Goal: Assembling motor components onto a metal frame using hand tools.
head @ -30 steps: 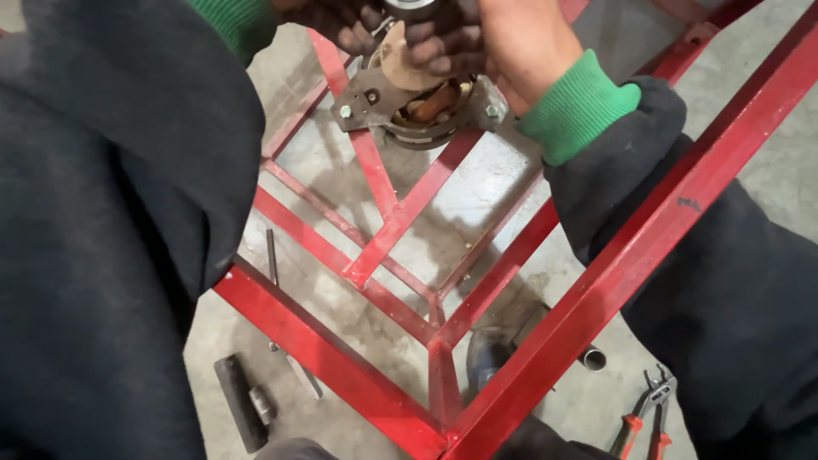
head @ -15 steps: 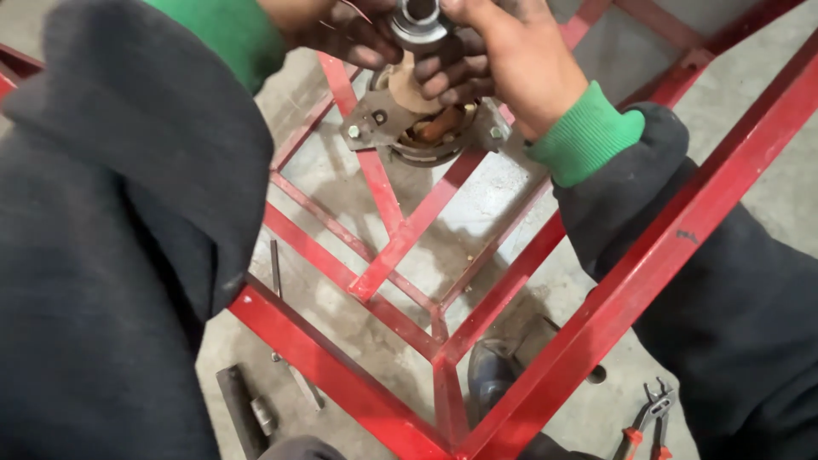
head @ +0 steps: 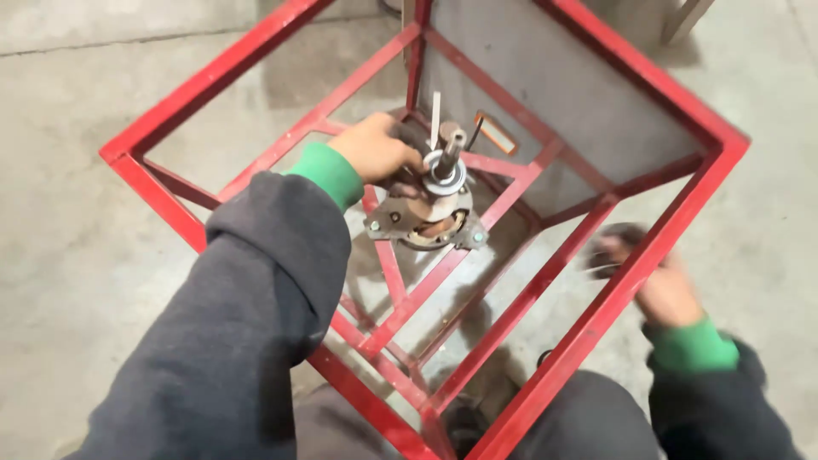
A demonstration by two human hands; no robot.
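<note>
Red-painted steel tubing forms an open box frame that fills most of the view, standing on a grey concrete floor. Its top square sits cornerwise to the camera, with one corner near the person and the opposite one far. Lower crossbars meet toward the middle, and a grey panel closes the far right side.

At the middle of the frame, on those crossbars, sits a small electric motor core: a flat metal plate with bolt heads at its corners, coppery windings showing below it, and a shaft rising upright through a bright washer-like ring. A thin pale strip stands upright just behind the shaft.

The left hand, coming from a dark grey sleeve with a green cuff, reaches in from the left and curls its fingers around the far left side of the motor, touching it just below the ring.

The right hand is outside the frame on the right, well apart from the motor, low and partly hidden behind a red top rail. It is blurred; something dark shows at its fingertips, but whether the fingers are closed on it cannot be told.
</note>
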